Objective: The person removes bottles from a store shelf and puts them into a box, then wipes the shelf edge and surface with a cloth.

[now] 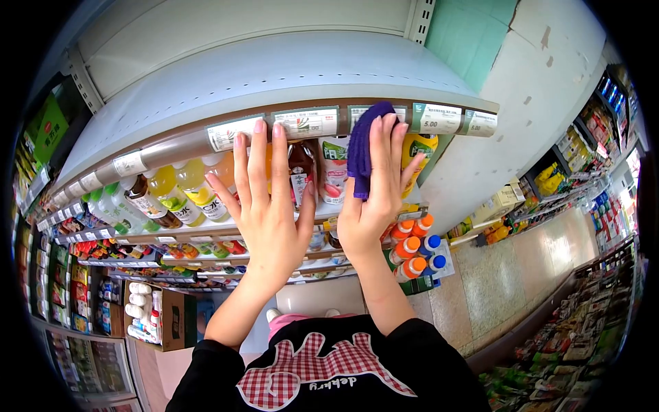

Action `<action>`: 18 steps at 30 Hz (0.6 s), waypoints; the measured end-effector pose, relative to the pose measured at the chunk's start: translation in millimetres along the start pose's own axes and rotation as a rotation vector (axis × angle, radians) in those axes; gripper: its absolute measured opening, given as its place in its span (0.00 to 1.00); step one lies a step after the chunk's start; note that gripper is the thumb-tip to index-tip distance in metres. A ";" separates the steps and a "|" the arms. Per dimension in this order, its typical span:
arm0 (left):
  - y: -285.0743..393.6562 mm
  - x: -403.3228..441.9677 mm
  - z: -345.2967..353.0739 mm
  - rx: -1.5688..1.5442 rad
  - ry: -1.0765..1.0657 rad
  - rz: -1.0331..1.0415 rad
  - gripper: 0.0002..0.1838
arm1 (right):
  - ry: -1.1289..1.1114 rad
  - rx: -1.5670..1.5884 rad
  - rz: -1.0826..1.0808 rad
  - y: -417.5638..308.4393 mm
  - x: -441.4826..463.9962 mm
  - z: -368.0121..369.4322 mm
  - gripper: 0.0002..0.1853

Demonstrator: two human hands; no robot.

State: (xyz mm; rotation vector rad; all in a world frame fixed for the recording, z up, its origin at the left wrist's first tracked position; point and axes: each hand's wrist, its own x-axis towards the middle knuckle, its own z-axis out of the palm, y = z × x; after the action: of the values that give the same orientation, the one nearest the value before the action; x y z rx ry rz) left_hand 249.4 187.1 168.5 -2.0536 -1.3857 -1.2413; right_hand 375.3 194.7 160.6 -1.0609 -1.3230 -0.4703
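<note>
Along the front edge of a pale shelf (pixel 274 69) runs a brown strip with price labels. My left hand (pixel 264 213) is spread, its fingertips at the lower edge of two white labels (pixel 307 122), and holds nothing. A dark purple cloth (pixel 360 154) lies under the fingers of my right hand (pixel 376 199), which presses it against the strip over another label. Right of the cloth is a green-edged price label (pixel 437 118). Drink bottles stand on the shelf below, behind my hands, among them a dark bottle (pixel 302 165) and a yellow bottle (pixel 417 161).
Bottles with orange and blue caps (pixel 412 245) stand low at the right, by the shelf end. An open cardboard box (pixel 177 319) with white bottles is at the lower left. A tiled aisle (pixel 528 275) and more stocked shelves extend on the right.
</note>
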 end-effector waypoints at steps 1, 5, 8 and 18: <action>-3.1 -1.1 -0.3 0.002 0.008 -0.007 0.40 | 0.004 0.002 -0.003 -1.9 0.0 2.1 0.29; -12.6 -2.9 -3.0 -0.001 0.027 -0.033 0.41 | -0.011 -0.012 -0.024 -7.6 -1.4 7.8 0.30; -16.2 -4.0 -1.6 -0.006 0.040 -0.027 0.41 | -0.101 0.034 -0.045 -18.3 -4.6 12.1 0.28; -25.7 -3.7 -5.5 0.008 0.022 -0.035 0.40 | -0.183 0.084 -0.064 -32.0 -6.8 18.6 0.27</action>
State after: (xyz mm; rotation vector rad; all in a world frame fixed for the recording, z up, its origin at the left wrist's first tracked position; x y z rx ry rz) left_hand 223.8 192.7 164.2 -2.0121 -1.4202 -1.2669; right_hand 337.9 192.8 163.7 -1.0121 -1.5294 -0.3679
